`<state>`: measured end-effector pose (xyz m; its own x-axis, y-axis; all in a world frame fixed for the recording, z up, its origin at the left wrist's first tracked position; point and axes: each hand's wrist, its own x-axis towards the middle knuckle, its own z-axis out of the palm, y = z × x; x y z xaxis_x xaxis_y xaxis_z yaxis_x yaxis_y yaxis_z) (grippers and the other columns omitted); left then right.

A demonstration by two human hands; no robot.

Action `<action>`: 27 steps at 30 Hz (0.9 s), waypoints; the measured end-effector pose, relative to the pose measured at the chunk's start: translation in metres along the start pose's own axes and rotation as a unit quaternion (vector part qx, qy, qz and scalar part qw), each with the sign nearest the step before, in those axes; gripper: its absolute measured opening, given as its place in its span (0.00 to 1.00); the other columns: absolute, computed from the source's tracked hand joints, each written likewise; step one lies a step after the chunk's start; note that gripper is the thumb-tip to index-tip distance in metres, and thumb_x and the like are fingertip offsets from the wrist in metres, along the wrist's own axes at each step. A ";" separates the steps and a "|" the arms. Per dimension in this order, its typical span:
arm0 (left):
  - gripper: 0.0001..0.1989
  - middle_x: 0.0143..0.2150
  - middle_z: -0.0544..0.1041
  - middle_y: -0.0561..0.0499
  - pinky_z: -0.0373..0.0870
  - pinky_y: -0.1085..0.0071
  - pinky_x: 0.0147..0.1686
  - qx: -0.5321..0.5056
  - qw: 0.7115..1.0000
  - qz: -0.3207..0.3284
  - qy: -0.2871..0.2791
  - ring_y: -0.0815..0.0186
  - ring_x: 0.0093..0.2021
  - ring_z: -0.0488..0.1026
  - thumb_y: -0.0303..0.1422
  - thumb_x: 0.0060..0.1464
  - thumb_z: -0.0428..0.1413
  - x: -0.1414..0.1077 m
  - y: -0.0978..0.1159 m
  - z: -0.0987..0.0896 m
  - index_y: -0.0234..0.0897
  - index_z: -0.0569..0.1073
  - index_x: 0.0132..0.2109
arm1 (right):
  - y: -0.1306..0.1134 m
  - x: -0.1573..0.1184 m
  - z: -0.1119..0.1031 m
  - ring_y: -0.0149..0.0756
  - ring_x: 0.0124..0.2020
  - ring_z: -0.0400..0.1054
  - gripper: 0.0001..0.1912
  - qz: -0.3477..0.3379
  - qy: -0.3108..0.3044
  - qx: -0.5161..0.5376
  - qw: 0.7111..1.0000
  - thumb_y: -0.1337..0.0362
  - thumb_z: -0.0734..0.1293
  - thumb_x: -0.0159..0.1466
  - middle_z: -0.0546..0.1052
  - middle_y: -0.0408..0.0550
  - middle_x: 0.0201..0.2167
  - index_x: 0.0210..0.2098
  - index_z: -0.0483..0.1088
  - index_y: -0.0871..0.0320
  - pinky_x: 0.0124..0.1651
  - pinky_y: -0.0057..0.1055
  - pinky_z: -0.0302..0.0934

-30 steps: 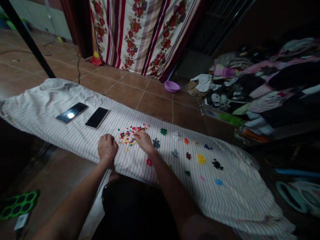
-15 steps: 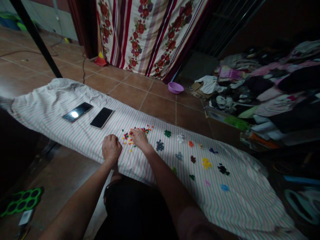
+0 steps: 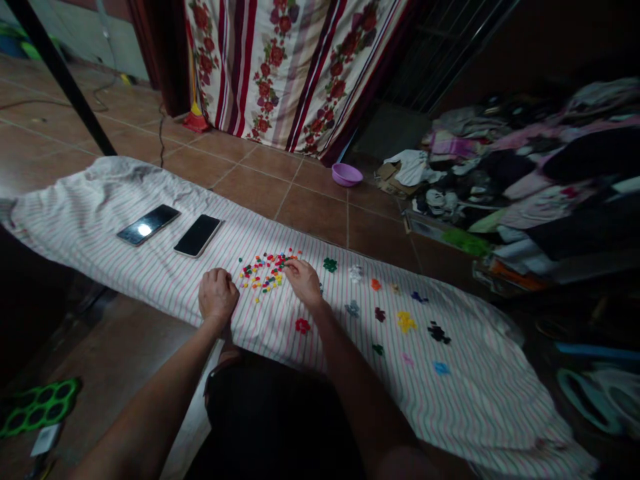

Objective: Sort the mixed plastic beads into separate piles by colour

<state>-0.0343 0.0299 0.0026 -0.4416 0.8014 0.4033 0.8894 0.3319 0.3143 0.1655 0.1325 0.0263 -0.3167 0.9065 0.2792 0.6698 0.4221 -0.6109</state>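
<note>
My right hand (image 3: 304,279) is pinched at the right edge of a mixed pile of small coloured pieces (image 3: 267,272); what its fingertips hold is too small to make out. My left hand (image 3: 219,293) rests closed on the striped cloth (image 3: 270,327), left of the pile, its fingers curled under and their contents hidden. Sorted by colour, little clusters lie to the right: green (image 3: 330,265), white (image 3: 355,273), orange (image 3: 376,285), yellow (image 3: 407,321), black (image 3: 439,332), blue (image 3: 441,368). A red cluster (image 3: 302,326) sits beside my right forearm.
Two phones (image 3: 199,235) lie on the cloth at the left. Beyond the cloth's far edge, a purple basin (image 3: 347,175) stands on the tiled floor. Heaped clothes (image 3: 500,167) fill the right side. A green holder (image 3: 40,407) is at the lower left.
My right hand has moved right, from over the middle of the mixed pile to its right edge, uncovering more pieces. The red cluster now shows. My left hand has stayed in place on the cloth.
</note>
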 end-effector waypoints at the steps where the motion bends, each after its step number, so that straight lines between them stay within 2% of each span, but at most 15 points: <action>1: 0.05 0.36 0.71 0.45 0.60 0.63 0.40 0.002 1.000 0.001 0.003 0.59 0.40 0.64 0.28 0.51 0.47 0.000 0.000 0.000 0.38 0.67 0.33 | 0.008 -0.004 -0.008 0.33 0.33 0.67 0.10 0.009 0.016 0.003 1.000 0.65 0.62 0.60 0.74 0.46 0.32 0.38 0.75 0.56 0.41 0.29 0.61; 5: 0.04 0.37 0.71 0.45 0.60 0.63 0.40 0.007 1.000 0.002 0.006 0.58 0.41 0.64 0.29 0.51 0.48 0.000 0.001 -0.002 0.37 0.68 0.33 | 0.034 -0.023 -0.035 0.34 0.32 0.68 0.12 0.036 0.048 -0.010 0.998 0.68 0.60 0.57 0.74 0.46 0.31 0.36 0.74 0.57 0.40 0.30 0.62; 8: 0.05 0.37 0.72 0.44 0.60 0.63 0.40 0.007 1.000 -0.003 -0.001 0.58 0.41 0.64 0.30 0.52 0.48 -0.001 0.002 -0.003 0.37 0.68 0.34 | 0.048 -0.037 -0.046 0.35 0.33 0.68 0.13 0.048 0.054 -0.027 0.997 0.69 0.60 0.56 0.74 0.47 0.32 0.35 0.74 0.57 0.41 0.31 0.62; 16: 0.06 0.37 0.72 0.44 0.61 0.63 0.41 0.003 1.000 -0.004 -0.003 0.58 0.41 0.64 0.30 0.51 0.48 0.000 0.002 -0.004 0.37 0.69 0.34 | 0.059 -0.055 -0.041 0.37 0.38 0.68 0.15 0.044 0.043 -0.031 0.998 0.71 0.59 0.55 0.75 0.49 0.35 0.37 0.75 0.57 0.44 0.33 0.63; 22: 0.06 0.37 0.72 0.44 0.61 0.63 0.40 0.005 1.000 -0.007 -0.005 0.58 0.41 0.64 0.30 0.52 0.47 0.001 0.003 -0.004 0.37 0.69 0.34 | 0.060 -0.056 -0.041 0.36 0.37 0.69 0.15 0.023 0.052 0.004 0.998 0.71 0.58 0.56 0.75 0.49 0.35 0.37 0.75 0.57 0.42 0.32 0.64; 27: 0.05 0.37 0.72 0.44 0.61 0.63 0.40 -0.003 1.000 -0.008 -0.001 0.58 0.41 0.64 0.29 0.51 0.48 0.000 0.003 -0.004 0.37 0.68 0.34 | 0.054 -0.047 -0.044 0.37 0.40 0.69 0.13 -0.005 0.054 -0.011 0.998 0.69 0.59 0.60 0.75 0.49 0.36 0.37 0.75 0.57 0.46 0.33 0.62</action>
<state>-0.0320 0.0292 0.0069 -0.4564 0.7965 0.3966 0.8812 0.3429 0.3255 0.2461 0.1124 0.0131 -0.2495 0.8977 0.3633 0.6815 0.4293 -0.5926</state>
